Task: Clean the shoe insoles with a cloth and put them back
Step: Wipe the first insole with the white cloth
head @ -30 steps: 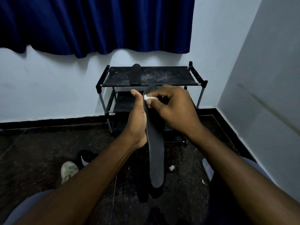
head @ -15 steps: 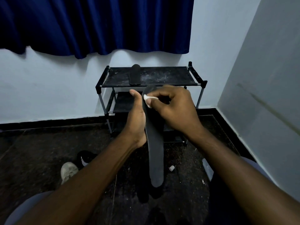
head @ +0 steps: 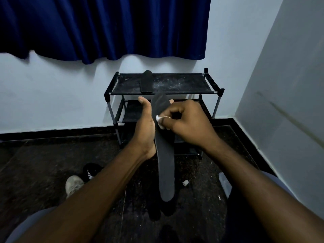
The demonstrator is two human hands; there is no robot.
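Left hand [head: 145,127] clasps the insole [head: 166,169]; right hand [head: 189,123], its grip pinched on the cloth [head: 160,122], has moved nearer from the far tip: wiping is progressing.

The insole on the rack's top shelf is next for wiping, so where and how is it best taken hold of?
Probably by its near end, pinched thumb on top, coming from the front of the rack. The insole lies flat, lengthwise front to back, and that end sits at the shelf's front edge, closest to the person.
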